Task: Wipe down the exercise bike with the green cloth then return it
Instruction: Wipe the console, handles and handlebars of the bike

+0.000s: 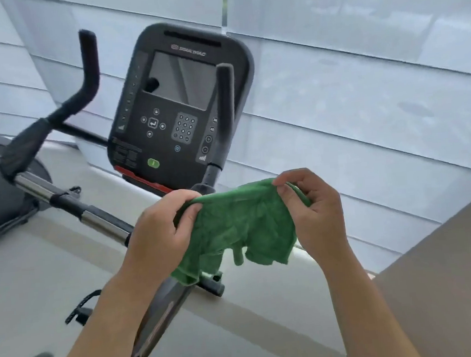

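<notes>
Green cloth (240, 223) crumpled, stretched between left hand (159, 229), right hand (312, 209).

Green cloth (240, 223) stretched between both hands in front of an exercise bike (179, 104), hanging in folds below the fingers. Left hand (162, 232) gripping the cloth's edge at 9 o'clock of it, fingers curled round the fabric. Right hand (312, 209) pinching the opposite edge at 2 o'clock. Console (177, 98) at 12 o'clock of the cloth, dark screen above a keypad and a green button (153, 163). Handlebar (59, 175) reaching out to 10 o'clock, padded grip tilted upward. White blinds (361, 70) behind, from 12 to 3 o'clock.
</notes>
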